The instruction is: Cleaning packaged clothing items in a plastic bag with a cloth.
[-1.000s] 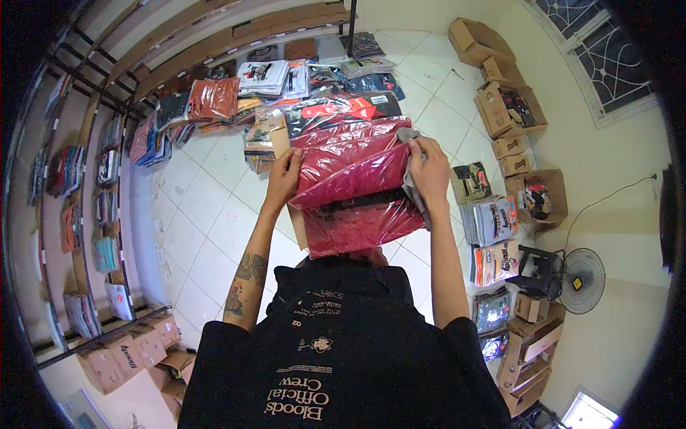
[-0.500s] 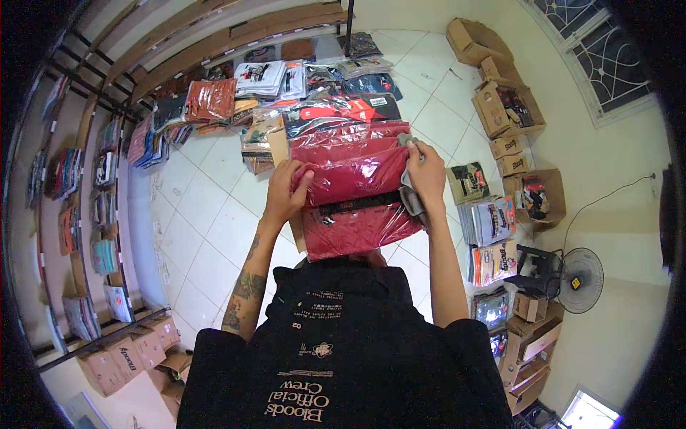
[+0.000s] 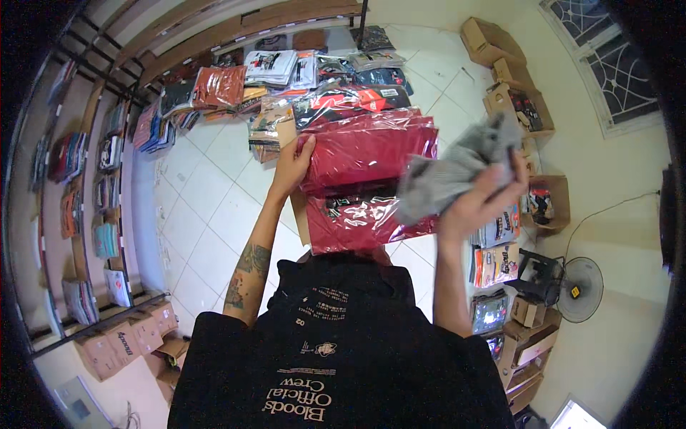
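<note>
My left hand [image 3: 291, 166] grips the left edge of a dark red garment in clear plastic [image 3: 368, 154], thumb on top. The pack is tilted up over more red packs. Below it, nearer to me, lies another red plastic-wrapped garment [image 3: 350, 227] with a black strip at its top. My right hand [image 3: 480, 199] is raised to the right, its fingers closed on a crumpled grey cloth [image 3: 461, 164]. Motion blurs the hand and the cloth, which covers the right ends of the red packs. A cardboard edge [image 3: 301, 222] shows along the stack's left side.
Behind the stack lie piles of bagged garments [image 3: 271, 68] on the tiled floor. Shelves of folded clothes [image 3: 107, 154] line the left wall. Along the right stand cardboard boxes [image 3: 514, 100], more bagged garments [image 3: 493, 261] and a fan [image 3: 580, 286] with a cable.
My right hand has moved away from the red pack's right edge, lifting the grey cloth up and right. My left hand still holds the left edge, and the pack's surface has flattened.
</note>
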Action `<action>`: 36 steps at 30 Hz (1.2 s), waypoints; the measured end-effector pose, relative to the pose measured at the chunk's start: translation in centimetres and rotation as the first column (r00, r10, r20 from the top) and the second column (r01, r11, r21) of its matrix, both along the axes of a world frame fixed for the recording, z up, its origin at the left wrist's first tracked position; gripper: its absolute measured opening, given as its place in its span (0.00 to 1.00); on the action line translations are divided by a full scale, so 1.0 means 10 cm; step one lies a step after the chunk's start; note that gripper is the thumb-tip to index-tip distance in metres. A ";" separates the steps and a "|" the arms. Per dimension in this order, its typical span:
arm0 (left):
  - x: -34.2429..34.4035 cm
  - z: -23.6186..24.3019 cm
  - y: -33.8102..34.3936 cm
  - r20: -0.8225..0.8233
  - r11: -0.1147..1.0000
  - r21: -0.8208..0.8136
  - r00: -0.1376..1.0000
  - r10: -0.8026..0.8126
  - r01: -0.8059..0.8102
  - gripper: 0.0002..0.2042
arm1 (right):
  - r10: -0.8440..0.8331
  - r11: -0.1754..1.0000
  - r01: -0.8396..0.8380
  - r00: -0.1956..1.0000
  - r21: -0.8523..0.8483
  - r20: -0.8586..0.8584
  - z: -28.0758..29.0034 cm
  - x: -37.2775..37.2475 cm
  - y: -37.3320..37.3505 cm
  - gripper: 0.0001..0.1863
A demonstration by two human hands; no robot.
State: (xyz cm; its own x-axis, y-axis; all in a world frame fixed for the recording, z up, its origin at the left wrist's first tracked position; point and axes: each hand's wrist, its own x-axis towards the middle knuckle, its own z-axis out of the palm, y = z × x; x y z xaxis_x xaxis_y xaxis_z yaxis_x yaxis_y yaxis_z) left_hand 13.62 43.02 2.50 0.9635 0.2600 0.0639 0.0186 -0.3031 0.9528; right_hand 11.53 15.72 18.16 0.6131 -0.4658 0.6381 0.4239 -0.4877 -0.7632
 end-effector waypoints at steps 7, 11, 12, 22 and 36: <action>0.20 -0.17 0.03 0.014 0.991 -0.120 0.998 -0.064 0.066 0.18 | 0.306 0.498 -0.428 0.900 -0.754 -0.309 -0.98 0.39 1.00 0.24; 0.19 -0.19 0.09 -0.005 0.987 -0.159 0.999 -0.036 0.034 0.14 | 0.417 0.458 -0.512 0.845 -0.726 -0.334 -0.97 0.37 0.99 0.26; 0.16 -0.16 0.14 -0.143 0.999 -0.027 0.989 -0.039 0.036 0.15 | 0.476 0.444 -0.541 0.818 -0.714 -0.323 -0.99 0.41 0.93 0.23; 0.19 -0.07 0.01 0.002 0.995 0.098 1.000 0.006 -0.006 0.20 | 0.344 0.653 -0.402 0.912 -0.642 -0.222 -1.11 0.68 0.16 0.12; 0.18 -0.34 0.07 0.193 0.999 -0.023 0.981 -0.031 0.036 0.12 | 0.449 0.606 -0.517 0.850 -0.604 -0.277 -1.16 0.25 1.33 0.17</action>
State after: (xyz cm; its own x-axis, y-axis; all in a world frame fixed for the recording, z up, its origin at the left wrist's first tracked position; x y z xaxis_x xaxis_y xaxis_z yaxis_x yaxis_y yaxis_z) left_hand 15.43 43.77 -0.92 0.9420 0.2321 0.2424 -0.1755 -0.2751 0.9453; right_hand 14.06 29.01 6.56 0.6957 0.4116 0.5887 0.6913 -0.6061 -0.3932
